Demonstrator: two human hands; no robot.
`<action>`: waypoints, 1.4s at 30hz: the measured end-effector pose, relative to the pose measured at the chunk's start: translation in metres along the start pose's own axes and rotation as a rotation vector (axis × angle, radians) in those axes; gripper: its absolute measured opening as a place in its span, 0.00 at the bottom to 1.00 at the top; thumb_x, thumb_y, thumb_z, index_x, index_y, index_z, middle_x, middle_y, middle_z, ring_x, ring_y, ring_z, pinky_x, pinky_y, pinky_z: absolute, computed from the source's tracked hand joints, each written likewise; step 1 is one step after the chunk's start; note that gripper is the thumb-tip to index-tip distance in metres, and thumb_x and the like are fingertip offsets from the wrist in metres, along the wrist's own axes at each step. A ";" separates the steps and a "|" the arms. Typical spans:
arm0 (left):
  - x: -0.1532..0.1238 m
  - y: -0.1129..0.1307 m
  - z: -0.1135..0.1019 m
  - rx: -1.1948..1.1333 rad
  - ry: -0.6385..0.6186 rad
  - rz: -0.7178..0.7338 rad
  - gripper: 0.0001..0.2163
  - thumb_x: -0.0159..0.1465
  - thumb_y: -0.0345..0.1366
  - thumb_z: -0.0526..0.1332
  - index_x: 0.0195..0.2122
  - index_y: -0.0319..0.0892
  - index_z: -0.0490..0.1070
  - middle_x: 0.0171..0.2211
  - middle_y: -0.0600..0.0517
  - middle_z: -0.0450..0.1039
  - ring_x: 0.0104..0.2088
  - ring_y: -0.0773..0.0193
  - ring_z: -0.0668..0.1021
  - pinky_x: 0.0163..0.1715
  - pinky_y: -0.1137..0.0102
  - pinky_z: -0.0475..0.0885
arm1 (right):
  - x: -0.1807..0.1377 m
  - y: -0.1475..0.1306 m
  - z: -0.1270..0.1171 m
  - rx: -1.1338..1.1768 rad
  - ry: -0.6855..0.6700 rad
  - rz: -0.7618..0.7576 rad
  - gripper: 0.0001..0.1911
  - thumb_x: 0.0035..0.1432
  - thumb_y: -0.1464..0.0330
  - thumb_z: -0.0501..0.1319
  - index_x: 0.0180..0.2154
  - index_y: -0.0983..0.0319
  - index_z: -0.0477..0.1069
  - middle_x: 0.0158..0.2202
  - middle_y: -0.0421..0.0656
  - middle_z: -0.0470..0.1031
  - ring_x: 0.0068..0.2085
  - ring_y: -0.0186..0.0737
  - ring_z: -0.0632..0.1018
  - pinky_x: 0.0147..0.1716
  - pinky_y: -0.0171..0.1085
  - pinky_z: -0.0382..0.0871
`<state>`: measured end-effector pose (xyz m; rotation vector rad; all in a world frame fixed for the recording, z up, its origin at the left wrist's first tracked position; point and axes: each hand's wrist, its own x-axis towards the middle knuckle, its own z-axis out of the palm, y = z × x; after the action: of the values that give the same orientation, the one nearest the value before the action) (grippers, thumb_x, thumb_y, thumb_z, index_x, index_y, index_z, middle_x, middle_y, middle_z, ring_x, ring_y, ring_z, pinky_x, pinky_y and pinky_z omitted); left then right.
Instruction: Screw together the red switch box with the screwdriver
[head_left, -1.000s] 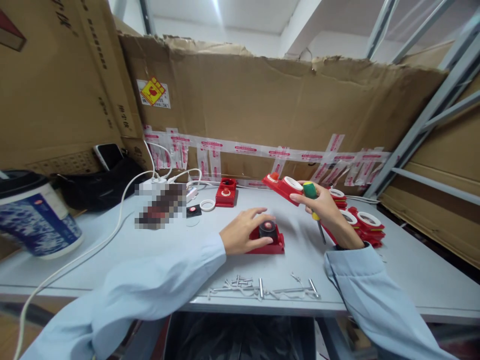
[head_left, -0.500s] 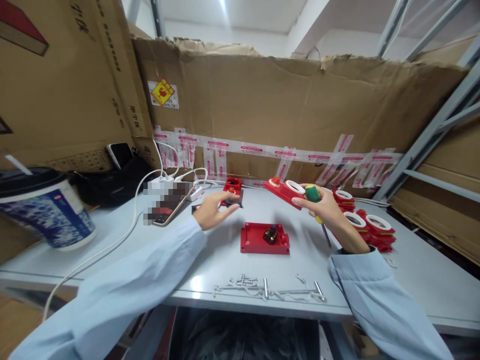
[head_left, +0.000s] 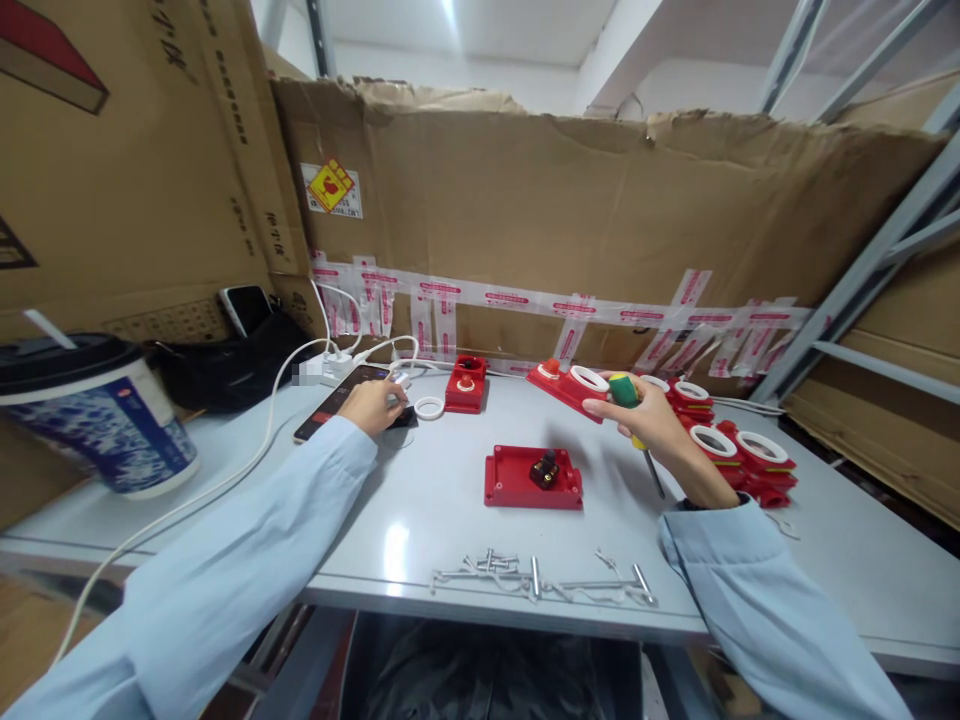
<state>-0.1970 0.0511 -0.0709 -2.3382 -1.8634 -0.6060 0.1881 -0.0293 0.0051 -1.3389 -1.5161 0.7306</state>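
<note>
- Our left hand (head_left: 373, 405) reaches far to the left across the pale grey table (head_left: 450, 500), fingers curled down onto a small flat black square part (head_left: 401, 417) that lies just beside a dark smartphone (head_left: 337, 398); we cannot tell whether it is gripping the part or only pressing on it.
- Our right hand (head_left: 651, 425) is held above the table, closed around a screwdriver with a green and yellow handle (head_left: 624, 396), its metal shaft pointing down and towards us.
- The same right hand also pinches a flat red plastic housing with a white ring and a red button (head_left: 571, 383), held tilted in the air.
- Between our hands, a flat red rectangular plastic base with a small dark component in its middle (head_left: 533, 478) lies on the table, touched by neither hand.
- A loose white plastic ring (head_left: 429, 408) lies just right of our left hand, and a small red box-shaped part with a white collar (head_left: 466, 384) stands behind it.
- A pile of red housings with white rings (head_left: 731, 450) sits behind our right wrist.
- A scatter of small metal screws and pins (head_left: 540, 578) lies along the near table edge.
- A large white and blue paper cup with a dark lid (head_left: 90, 415) stands at the far left, and white cables (head_left: 247, 445) run past it.
</note>
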 end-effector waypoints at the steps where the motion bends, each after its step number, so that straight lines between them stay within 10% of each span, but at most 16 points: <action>1: 0.000 0.001 -0.003 -0.001 0.015 0.022 0.11 0.56 0.36 0.57 0.37 0.43 0.77 0.42 0.46 0.76 0.45 0.52 0.75 0.46 0.63 0.67 | 0.000 0.000 0.000 0.003 -0.002 -0.001 0.30 0.36 0.60 0.71 0.43 0.62 0.70 0.23 0.35 0.66 0.17 0.25 0.59 0.13 0.30 0.51; 12: -0.017 0.025 -0.008 -0.115 -0.261 0.380 0.10 0.53 0.41 0.62 0.33 0.43 0.78 0.25 0.52 0.74 0.27 0.64 0.74 0.32 0.70 0.66 | 0.004 0.009 0.001 -0.007 -0.001 -0.028 0.30 0.35 0.58 0.71 0.42 0.61 0.70 0.20 0.34 0.65 0.15 0.25 0.59 0.12 0.29 0.51; 20: -0.016 0.025 -0.010 -0.094 -0.288 0.449 0.17 0.58 0.45 0.58 0.46 0.45 0.73 0.44 0.46 0.74 0.44 0.54 0.73 0.45 0.63 0.65 | 0.001 0.007 0.006 -0.032 -0.068 -0.080 0.31 0.35 0.58 0.71 0.42 0.64 0.70 0.20 0.35 0.68 0.17 0.27 0.61 0.14 0.30 0.53; 25: -0.014 0.023 -0.008 -0.109 -0.314 0.470 0.11 0.57 0.41 0.60 0.36 0.43 0.76 0.37 0.47 0.75 0.39 0.58 0.74 0.45 0.65 0.66 | 0.001 0.009 0.006 -0.102 -0.137 -0.188 0.30 0.37 0.59 0.71 0.44 0.63 0.71 0.30 0.42 0.75 0.29 0.37 0.73 0.26 0.35 0.67; 33: -0.032 0.094 -0.042 -0.460 0.220 0.583 0.17 0.62 0.40 0.58 0.51 0.40 0.65 0.49 0.44 0.68 0.50 0.58 0.70 0.52 0.62 0.65 | -0.019 -0.002 0.021 -0.262 -0.148 -0.461 0.28 0.42 0.61 0.69 0.46 0.60 0.67 0.44 0.46 0.74 0.45 0.47 0.75 0.46 0.45 0.68; 42: -0.033 0.153 -0.038 -0.439 0.263 0.771 0.27 0.58 0.47 0.63 0.56 0.43 0.60 0.50 0.42 0.67 0.50 0.53 0.70 0.49 0.57 0.67 | -0.039 -0.007 0.040 -0.380 -0.013 -0.889 0.28 0.48 0.65 0.66 0.51 0.59 0.63 0.46 0.48 0.73 0.46 0.46 0.74 0.46 0.45 0.69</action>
<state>-0.0663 -0.0292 -0.0214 -2.7646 -0.6576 -1.1939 0.1471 -0.0622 -0.0137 -0.7562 -2.0841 -0.1199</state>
